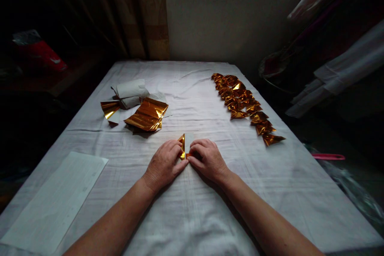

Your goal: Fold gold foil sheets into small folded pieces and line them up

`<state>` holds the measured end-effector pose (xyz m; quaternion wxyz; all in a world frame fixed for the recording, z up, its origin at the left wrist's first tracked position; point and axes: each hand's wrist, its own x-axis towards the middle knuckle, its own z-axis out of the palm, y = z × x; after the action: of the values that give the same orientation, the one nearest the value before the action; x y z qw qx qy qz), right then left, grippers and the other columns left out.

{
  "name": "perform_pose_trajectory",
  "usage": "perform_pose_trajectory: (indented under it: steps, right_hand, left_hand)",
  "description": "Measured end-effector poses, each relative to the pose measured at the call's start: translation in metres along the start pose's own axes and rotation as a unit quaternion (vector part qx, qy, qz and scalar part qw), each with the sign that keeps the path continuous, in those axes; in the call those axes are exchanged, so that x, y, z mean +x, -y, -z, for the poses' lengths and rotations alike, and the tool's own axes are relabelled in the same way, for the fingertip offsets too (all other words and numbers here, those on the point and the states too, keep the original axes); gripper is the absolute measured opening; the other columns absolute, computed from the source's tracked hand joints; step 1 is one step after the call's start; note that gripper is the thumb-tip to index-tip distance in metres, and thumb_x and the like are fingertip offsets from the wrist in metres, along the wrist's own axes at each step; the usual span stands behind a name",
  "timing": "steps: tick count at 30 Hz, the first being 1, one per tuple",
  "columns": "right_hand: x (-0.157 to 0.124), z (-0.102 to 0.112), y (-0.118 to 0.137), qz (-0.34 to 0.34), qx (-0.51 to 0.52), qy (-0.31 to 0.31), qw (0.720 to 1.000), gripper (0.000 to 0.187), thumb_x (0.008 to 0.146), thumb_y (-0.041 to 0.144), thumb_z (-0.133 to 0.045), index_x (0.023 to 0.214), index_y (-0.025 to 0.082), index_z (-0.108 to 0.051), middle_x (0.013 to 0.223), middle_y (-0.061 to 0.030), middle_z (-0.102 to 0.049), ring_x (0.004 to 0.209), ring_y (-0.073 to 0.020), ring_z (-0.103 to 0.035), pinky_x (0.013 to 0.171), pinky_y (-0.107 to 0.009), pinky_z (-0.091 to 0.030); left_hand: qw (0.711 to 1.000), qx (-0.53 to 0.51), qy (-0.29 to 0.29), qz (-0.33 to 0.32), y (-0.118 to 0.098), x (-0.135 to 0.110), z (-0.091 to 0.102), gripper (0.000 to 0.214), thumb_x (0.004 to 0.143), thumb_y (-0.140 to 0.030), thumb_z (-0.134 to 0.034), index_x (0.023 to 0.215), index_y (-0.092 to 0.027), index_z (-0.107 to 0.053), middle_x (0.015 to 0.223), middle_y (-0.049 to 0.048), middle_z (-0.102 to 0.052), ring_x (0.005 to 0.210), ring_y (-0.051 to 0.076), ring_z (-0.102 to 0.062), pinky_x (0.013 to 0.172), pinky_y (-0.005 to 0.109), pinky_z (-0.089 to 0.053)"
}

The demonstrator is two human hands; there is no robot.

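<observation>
Both my hands rest on the white cloth near the table's middle, pressing a small sheet of gold foil paper (185, 142) with a white reverse side. My left hand (164, 164) has its fingers curled down onto the sheet's left part. My right hand (207, 159) pinches the sheet's right edge, fingers pressed together. The two hands almost touch at the thumbs. Most of the sheet is hidden under my fingers.
A stack of flat gold foil sheets (147, 115) lies at the left, with a white paper bundle (131, 92) and a loose gold sheet (110, 110) behind it. A row of folded gold pieces (244, 104) runs along the right. A white sheet (55, 200) lies near left. The table (192, 216) is cloth-covered.
</observation>
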<state>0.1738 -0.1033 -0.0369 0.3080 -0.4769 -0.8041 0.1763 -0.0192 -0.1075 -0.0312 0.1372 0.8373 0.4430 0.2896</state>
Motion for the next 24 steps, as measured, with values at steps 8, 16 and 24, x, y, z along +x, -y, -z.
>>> perform_pose_trajectory:
  steps: [8,16,24]
  right_hand:
    - [0.002,-0.003,-0.012,0.001,0.018,-0.002,1.000,0.007,0.085,0.018,-0.063,0.088,0.023,-0.062,0.097,-0.0046,-0.067,0.094,-0.0209,-0.060,0.086,-0.036,-0.046]
    - [0.004,-0.007,-0.019,0.006,0.022,-0.049,0.999,0.017,0.089,0.012,-0.052,0.089,0.023,-0.065,0.094,-0.0056,-0.068,0.091,-0.0201,-0.062,0.084,-0.035,-0.051]
    - [0.033,-0.001,-0.033,-0.120,-0.008,-0.054,0.991,0.031,0.085,0.016,-0.054,0.114,0.018,-0.064,0.108,-0.0101,-0.070,0.098,-0.0210,-0.066,0.090,-0.036,-0.052]
  left_hand:
    - [1.000,0.014,0.016,0.011,-0.002,0.001,0.000,0.014,0.081,-0.022,-0.066,0.088,-0.022,-0.054,0.106,0.0071,-0.064,0.106,0.024,-0.060,0.094,0.042,-0.052]
    - [0.999,0.031,0.009,-0.005,0.000,0.001,0.001,0.015,0.080,-0.021,-0.068,0.085,-0.022,-0.054,0.105,0.0062,-0.064,0.104,0.024,-0.061,0.093,0.041,-0.052]
    - [0.999,0.015,0.022,-0.027,0.002,0.004,0.006,0.014,0.080,-0.021,-0.069,0.083,-0.021,-0.056,0.109,0.0069,-0.063,0.103,0.023,-0.060,0.094,0.039,-0.051]
